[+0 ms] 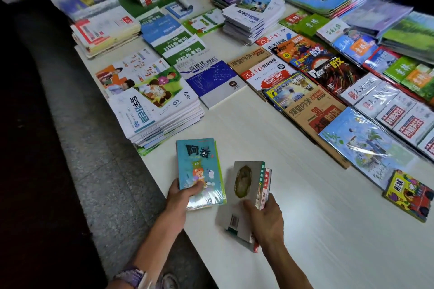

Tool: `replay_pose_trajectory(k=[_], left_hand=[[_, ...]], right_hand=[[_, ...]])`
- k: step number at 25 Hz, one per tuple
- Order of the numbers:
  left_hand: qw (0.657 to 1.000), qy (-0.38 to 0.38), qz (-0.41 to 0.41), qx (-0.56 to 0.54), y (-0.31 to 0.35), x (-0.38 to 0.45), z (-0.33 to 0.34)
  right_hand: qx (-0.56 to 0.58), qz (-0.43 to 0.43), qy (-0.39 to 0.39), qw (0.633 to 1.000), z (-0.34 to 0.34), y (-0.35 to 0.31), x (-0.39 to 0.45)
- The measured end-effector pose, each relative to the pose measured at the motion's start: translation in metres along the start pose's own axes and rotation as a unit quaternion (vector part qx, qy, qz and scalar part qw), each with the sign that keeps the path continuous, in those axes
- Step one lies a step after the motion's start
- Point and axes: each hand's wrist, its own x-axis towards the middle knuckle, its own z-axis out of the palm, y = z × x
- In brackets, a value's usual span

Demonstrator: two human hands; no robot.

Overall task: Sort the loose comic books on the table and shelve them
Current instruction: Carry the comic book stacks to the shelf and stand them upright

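Gripping a small stack of teal-covered comic books [199, 171] by its near end, the left hand [180, 197] has its thumb curled over the top cover and its fingers hidden beneath; the stack sits at the near left edge of the white surface [328, 230], its lower end wrapped in glossy film; the right hand [267, 218] clasps a second bundle of comic books [246, 192] just beside the first, thumb pressed on the pale back cover with its barcode, the other fingers curled round the far side where green and red spines show; this bundle is tilted, though whether its lower end touches the surface I cannot tell; the two bundles lie near each other but apart; a purple watch strap [132, 275] circles the left wrist; a yellow picture book [408, 195] lies flat on the right, well apart from the hands; beyond, a tall pile of white workbooks [155, 110] stands at the left edge, a blue-and-white book [215, 82] lies behind it, and rows of overlapping magazines [328, 82] cover the right side; grey speckled floor [98, 148] runs along the left.
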Motion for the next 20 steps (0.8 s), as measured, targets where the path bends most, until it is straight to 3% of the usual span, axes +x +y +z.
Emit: replay_pose_trajectory(k=[4, 11, 15, 20], left_hand=[[0.993, -0.002, 0.069, -0.101, 0.063, -0.047, -0.078], [0.941, 0.11, 0.258, -0.189, 0.18, -0.15, -0.261], [0.86, 0.23, 0.399, -0.221, 0.235, -0.226, -0.365], [0.719, 0.428, 0.513, -0.191, 0.273, -0.306, -0.474]], right_hand=[[0.077, -0.11, -0.046, 0.99, 0.043, -0.099, -0.027], [0.147, -0.279, -0.221, 0.923, 0.184, -0.282, -0.16], [0.134, -0.399, -0.297, 0.857, 0.275, -0.355, -0.264], [0.133, -0.499, -0.388, 0.763, 0.369, -0.419, -0.404]])
